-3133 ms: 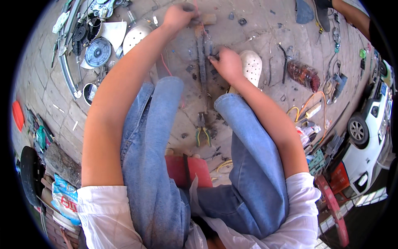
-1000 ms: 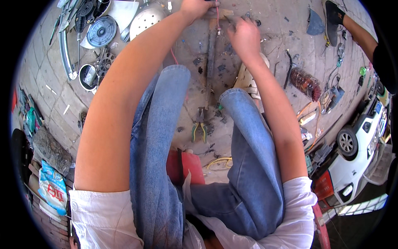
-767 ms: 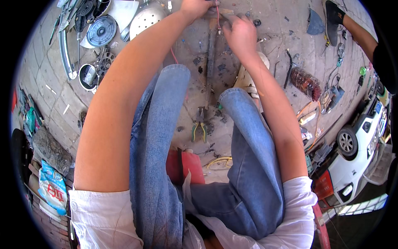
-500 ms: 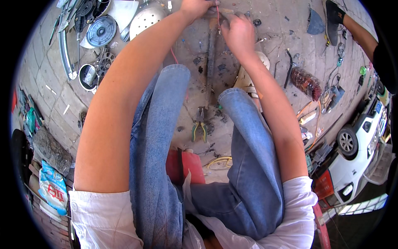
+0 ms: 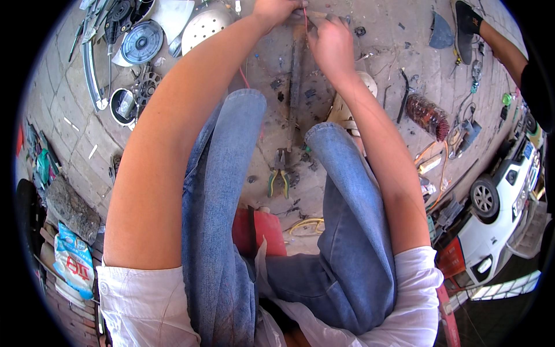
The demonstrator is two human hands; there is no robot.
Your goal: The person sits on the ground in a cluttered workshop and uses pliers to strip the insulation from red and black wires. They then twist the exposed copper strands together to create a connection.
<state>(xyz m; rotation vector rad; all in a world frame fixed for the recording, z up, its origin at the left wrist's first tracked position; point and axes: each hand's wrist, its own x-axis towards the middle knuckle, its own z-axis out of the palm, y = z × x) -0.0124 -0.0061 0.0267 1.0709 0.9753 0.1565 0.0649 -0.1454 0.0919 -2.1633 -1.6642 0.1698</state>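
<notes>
At the far edge of the picture my left hand [image 5: 278, 11] pinches a thin red wire [image 5: 305, 16] between its fingertips. My right hand [image 5: 334, 46] is close beside it on the right, fingers curled at the wire's lower end; what is in them is hidden. Beneath both hands a long, dark, worn rod [image 5: 296, 75] lies on the ground, pointing toward me. Near its close end rest pliers [image 5: 278, 176] with green and yellow handles, jaws pointing away from me. Another length of red wire [image 5: 244, 77] shows beside my left forearm.
Wheel-like plastic and metal parts [image 5: 141, 43] lie at the far left, near a white cup [image 5: 122, 107]. To the right are a dark reddish coil [image 5: 426, 115], cables, another person's shoe [image 5: 464, 32] and a white car [image 5: 500, 202]. A red object [image 5: 272, 231] sits between my legs.
My right hand has shifted slightly up and left, closer to the wire. The wire's lower end, which hung free beside that hand, is now mostly hidden at its fingers.
</notes>
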